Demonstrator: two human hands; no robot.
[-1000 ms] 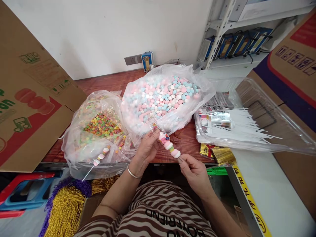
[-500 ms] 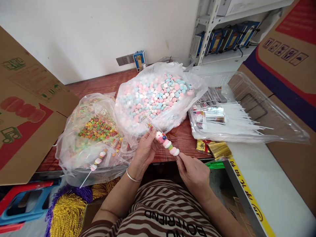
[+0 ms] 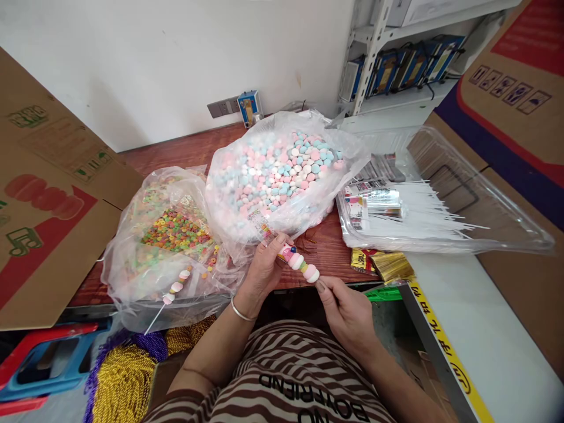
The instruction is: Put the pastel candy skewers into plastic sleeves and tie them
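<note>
In front of my body I hold a candy skewer [image 3: 311,273] of pink and white marshmallows with small coloured rings. My left hand [image 3: 261,271] is closed around its upper part, where a narrow clear printed wrapper [image 3: 256,221] sticks out beyond the fingers. At the lower end, my right thumb and finger pinch by the last marshmallow; the stick itself is hidden in my right hand [image 3: 349,311]. Another candy skewer [image 3: 177,286] with a white stick lies on the bag of ring candies [image 3: 176,229]. Behind my hands rests a bag of pink, blue and white marshmallows [image 3: 282,176].
To the right, a clear plastic tray [image 3: 493,244] holds white sticks and printed wrappers. Gold twist ties [image 3: 392,267] lie by the table edge. Cardboard boxes [image 3: 39,194] flank both sides. Gold bead strings [image 3: 123,376] hang below left.
My left hand has shifted slightly right and down along the skewer, covering more of its upper part. My right hand has moved slightly down.
</note>
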